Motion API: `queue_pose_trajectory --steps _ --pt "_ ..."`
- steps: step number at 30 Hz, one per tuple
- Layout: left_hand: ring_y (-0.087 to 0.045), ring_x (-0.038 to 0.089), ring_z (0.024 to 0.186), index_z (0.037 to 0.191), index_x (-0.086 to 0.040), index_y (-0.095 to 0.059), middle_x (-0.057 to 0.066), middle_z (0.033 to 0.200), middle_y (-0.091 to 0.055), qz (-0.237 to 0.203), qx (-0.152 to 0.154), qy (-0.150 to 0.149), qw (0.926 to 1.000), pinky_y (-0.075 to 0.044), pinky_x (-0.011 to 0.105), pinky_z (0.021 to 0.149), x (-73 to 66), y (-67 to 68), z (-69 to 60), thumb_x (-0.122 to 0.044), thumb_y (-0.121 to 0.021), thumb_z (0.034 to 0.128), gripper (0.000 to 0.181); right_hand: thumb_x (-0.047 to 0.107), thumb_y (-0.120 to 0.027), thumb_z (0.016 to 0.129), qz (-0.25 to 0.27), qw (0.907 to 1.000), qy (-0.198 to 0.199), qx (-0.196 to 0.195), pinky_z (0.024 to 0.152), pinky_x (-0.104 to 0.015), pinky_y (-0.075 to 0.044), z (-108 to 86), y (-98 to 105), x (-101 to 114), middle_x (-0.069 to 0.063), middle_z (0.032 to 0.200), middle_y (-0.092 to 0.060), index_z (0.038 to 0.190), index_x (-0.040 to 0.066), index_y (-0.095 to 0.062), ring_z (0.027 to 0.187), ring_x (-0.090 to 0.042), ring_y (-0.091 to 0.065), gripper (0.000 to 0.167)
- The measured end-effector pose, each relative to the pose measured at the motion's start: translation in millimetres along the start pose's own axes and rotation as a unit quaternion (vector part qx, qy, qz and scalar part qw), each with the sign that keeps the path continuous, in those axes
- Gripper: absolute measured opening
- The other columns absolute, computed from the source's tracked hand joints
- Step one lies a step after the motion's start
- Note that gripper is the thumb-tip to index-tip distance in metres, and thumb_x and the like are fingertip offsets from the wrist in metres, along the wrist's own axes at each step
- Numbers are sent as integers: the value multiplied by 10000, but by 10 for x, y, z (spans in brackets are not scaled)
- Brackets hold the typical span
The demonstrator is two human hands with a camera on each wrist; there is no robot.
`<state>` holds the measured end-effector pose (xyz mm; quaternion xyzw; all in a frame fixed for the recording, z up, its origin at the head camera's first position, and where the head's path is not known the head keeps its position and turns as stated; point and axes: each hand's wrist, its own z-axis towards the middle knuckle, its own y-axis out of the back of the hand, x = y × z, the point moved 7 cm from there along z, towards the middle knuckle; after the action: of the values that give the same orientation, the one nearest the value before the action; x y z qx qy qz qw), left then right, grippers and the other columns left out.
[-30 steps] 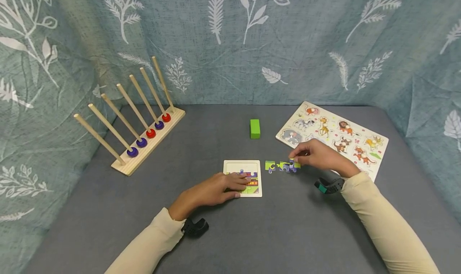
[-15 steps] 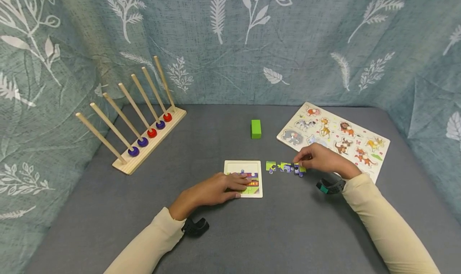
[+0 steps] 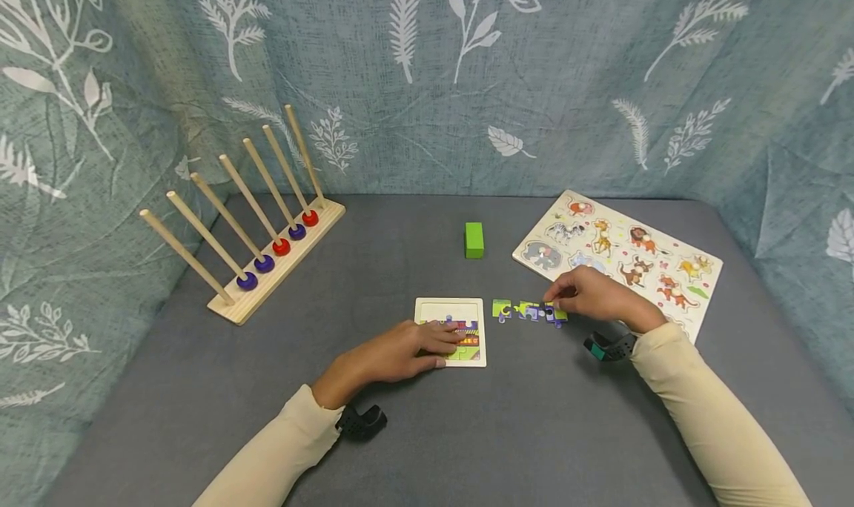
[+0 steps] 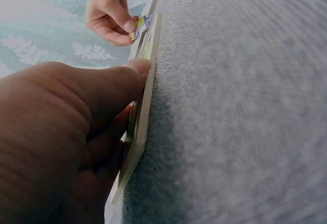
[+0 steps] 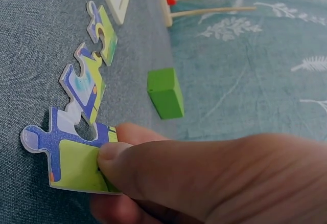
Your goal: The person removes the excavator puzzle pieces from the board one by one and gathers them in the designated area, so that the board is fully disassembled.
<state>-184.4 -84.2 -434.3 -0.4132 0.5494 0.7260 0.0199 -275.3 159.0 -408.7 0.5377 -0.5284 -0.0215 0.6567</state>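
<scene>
In the head view my left hand (image 3: 403, 350) rests over a small wooden puzzle tray (image 3: 450, 304). Its fingers lie extended across the purple, red and green pieces, and the thumb touches the near edge. The left wrist view shows that thumb (image 4: 139, 66) on the rim. To the right of the tray, my right hand (image 3: 588, 293) pinches a purple-and-green jigsaw piece (image 5: 74, 165) between thumb and fingers. Another jigsaw piece (image 5: 84, 83) lies against or very near it on the cloth. A third jigsaw piece (image 5: 107, 37) sits closer to the tray.
A green block (image 3: 474, 240) stands behind the tray. Back right, partly behind my right hand, lies an animal peg puzzle board (image 3: 707, 271). On the left a wooden stand (image 3: 295, 253) carries tall upright rods with red and purple beads. A patterned curtain (image 3: 427, 136) hangs behind.
My right hand has shifted slightly right with the jigsaw piece, lowering it beside the middle piece. Over the last half second it barely moves. My left hand stays on the tray.
</scene>
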Motion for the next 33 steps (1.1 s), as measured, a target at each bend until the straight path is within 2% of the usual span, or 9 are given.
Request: queue_pose_trajectory --steps 8,15,23,29,33 --pt "-424 227 1344 1287 -17 -629 99 1378 -546 36 -3 -35 10000 -328 382 1094 -2 7 -3 -75 -635 944 348 -27 -659 888 -68 10000 -49 -25 618 -282 -492 8 -12 -4 -36 883 -711 966 -16 -737 718 -95 -594 111" --pt "-437 211 1333 1296 -29 -623 37 1386 -541 -20 -22 161 9999 -353 372 1078 10 8 -10 -126 -637 953 357 -25 -668 882 -248 9996 -122 -29 621 -290 -497 3 -8 14 -24 878 -708 954 -2 -739 714 -88 -599 104" --pt "-423 226 1345 1288 -16 -627 82 1383 -543 64 -63 -104 9999 -336 375 1089 -30 20 -1 -93 -630 953 344 -33 -665 882 -219 9997 -102 -30 636 -295 -507 -16 24 14 -24 857 -704 966 -19 -731 739 -113 -617 108" --pt "-408 255 1353 1304 -6 -609 122 1387 -533 492 120 -180 9986 -322 379 1096 -90 17 -4 -68 -617 957 353 -20 -669 886 -363 9990 -98 -243 650 -308 -506 -8 45 -12 -26 878 -705 956 -6 -736 753 -115 -619 98" --pt "-409 249 1354 1308 -17 -610 116 1391 -532 713 145 -179 9972 -346 368 1082 -112 11 1 -65 -619 955 356 -27 -662 887 -230 9991 -52 -341 653 -310 -498 5 33 21 -52 905 -701 961 -16 -735 764 -120 -605 104"
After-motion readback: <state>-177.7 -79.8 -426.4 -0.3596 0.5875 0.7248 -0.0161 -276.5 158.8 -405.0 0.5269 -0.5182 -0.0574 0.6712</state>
